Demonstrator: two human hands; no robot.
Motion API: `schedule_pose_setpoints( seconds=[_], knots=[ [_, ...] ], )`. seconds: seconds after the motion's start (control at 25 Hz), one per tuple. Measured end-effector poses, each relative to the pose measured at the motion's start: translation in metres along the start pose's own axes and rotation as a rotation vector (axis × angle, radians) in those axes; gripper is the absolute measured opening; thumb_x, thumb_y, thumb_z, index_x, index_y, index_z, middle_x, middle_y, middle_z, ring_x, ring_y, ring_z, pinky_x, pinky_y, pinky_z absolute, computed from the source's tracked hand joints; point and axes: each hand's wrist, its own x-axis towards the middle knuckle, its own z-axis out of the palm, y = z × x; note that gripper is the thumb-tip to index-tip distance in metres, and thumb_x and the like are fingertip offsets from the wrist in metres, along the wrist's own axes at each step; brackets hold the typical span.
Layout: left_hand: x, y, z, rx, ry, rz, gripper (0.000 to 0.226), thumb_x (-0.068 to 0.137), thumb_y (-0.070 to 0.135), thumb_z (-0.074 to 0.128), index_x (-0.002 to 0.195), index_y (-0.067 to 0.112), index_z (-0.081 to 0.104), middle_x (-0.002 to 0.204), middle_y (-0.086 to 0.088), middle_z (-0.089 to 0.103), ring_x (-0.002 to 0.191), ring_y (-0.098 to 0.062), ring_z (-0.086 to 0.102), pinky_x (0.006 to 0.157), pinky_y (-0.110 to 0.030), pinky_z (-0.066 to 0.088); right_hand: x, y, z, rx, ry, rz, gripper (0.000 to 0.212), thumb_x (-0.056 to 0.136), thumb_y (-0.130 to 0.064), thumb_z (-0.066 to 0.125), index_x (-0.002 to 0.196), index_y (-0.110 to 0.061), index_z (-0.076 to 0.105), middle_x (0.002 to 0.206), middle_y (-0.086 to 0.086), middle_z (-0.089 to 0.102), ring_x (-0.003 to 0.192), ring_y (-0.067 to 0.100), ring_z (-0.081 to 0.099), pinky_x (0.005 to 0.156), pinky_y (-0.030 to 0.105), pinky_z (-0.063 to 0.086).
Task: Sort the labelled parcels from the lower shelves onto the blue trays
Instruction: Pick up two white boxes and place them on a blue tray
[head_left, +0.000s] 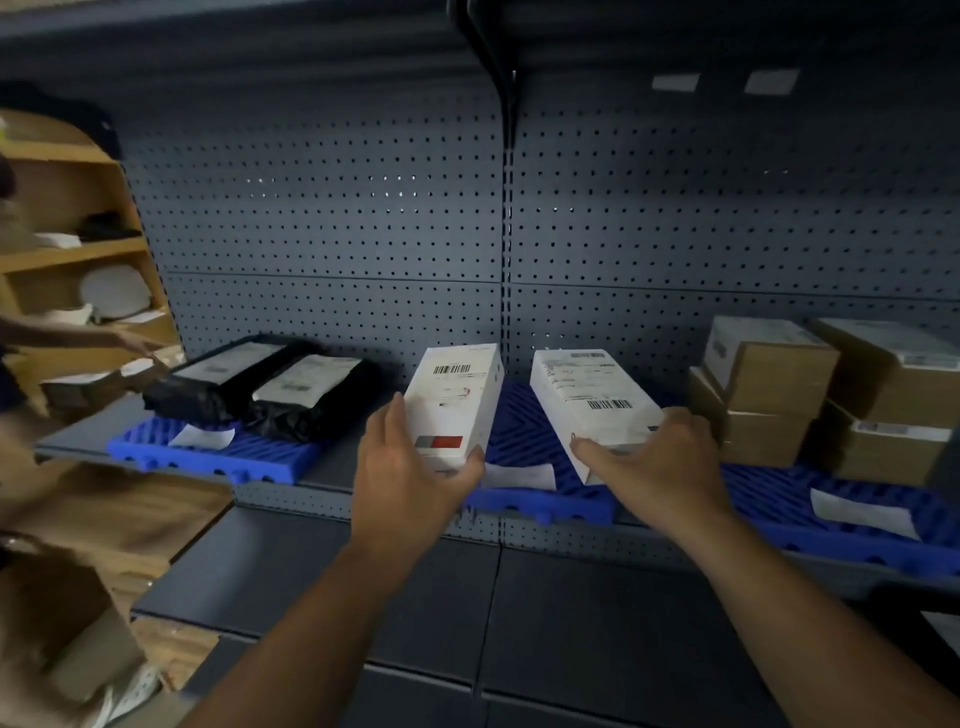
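Note:
Two white labelled boxes are over the middle blue tray (519, 415) on the upper shelf. My left hand (410, 467) grips the left white box (452, 400) at its near end, tilted up. The right white box (592, 400) has my right hand (654, 467) closed around its near end. Two black bagged parcels (260, 389) with white labels lie on the left blue tray (208, 452). Several brown cardboard boxes (810, 384) are stacked on the right blue tray (841, 519).
Paper slips (522, 475) lie on the trays' front parts. A dark lower shelf (415, 597) runs beneath my arms. At the left stands a wooden shelf unit (67, 249), where another person's arm (78, 332) reaches. Cardboard (78, 649) sits at the lower left.

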Motion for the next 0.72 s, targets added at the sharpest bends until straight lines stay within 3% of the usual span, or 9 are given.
schedule_pose_setpoints(
  seconds=[0.2,0.52,0.72],
  knots=[
    [0.052,-0.014,0.031,0.055,-0.033,-0.050,0.112,0.071,0.062,0.078,0.156,0.008,0.028,0.148,-0.004,0.035,0.130,-0.023,0.046,0.096,-0.036,0.053,0.050,-0.013,0.033,-0.077,-0.058,0.065,0.104,0.058,-0.070,0.078,0.133,-0.005,0.044,0.131,0.012,0.044,0.122,0.031,0.044,0.094,0.048,0.050],
    [0.083,-0.028,0.067,0.175,-0.160,-0.040,0.111,0.073,0.063,0.074,0.154,0.004,0.028,0.145,-0.009,0.034,0.127,-0.029,0.041,0.096,-0.040,0.051,0.078,-0.025,0.077,-0.289,-0.088,0.177,0.119,0.060,-0.080,0.069,0.142,-0.003,0.031,0.142,0.017,0.037,0.130,0.037,0.039,0.101,0.048,0.043],
    [0.076,-0.036,0.074,0.283,-0.220,-0.020,0.120,0.069,0.072,0.069,0.154,0.001,0.023,0.145,-0.013,0.035,0.127,-0.030,0.039,0.105,-0.039,0.043,0.068,-0.025,0.093,-0.491,-0.138,0.189,0.142,0.054,-0.099,0.053,0.151,-0.004,0.014,0.151,0.017,0.026,0.137,0.037,0.035,0.104,0.052,0.039]
  ],
)
